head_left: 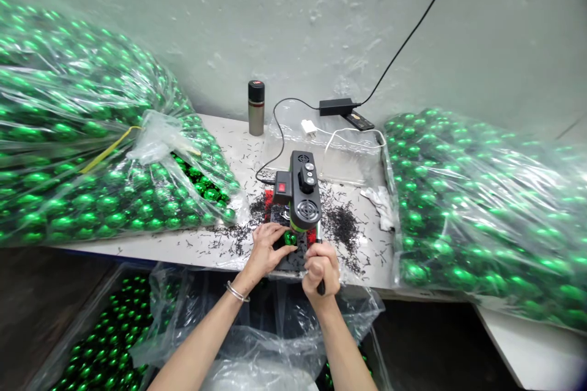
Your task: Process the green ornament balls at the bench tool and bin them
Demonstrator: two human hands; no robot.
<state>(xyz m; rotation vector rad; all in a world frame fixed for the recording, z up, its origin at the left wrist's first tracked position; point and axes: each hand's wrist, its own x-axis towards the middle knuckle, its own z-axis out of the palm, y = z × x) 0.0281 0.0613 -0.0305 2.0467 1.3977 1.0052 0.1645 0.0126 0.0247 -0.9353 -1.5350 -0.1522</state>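
A shiny green ball (290, 237) sits under the front of a small black machine (305, 189) with a red switch. The thumb and fingers of my left hand (266, 249) close around that ball from the left side. My right hand (321, 267) is wrapped in a fist around a black handle (320, 284) at the machine's right front. A red part (312, 236) of the machine shows just beside this handle. Small black scraps (343, 226) lie scattered around the machine's base.
Large clear bags of green balls stand left (92, 153) and right (481, 214) on the table (192, 250). Behind the machine are a bottle (256, 111), a power adapter (337, 107), a plastic tray (353, 162) and cables. A crumpled white cloth (381, 208) lies to the right. Open plastic bagging hangs below the edge.
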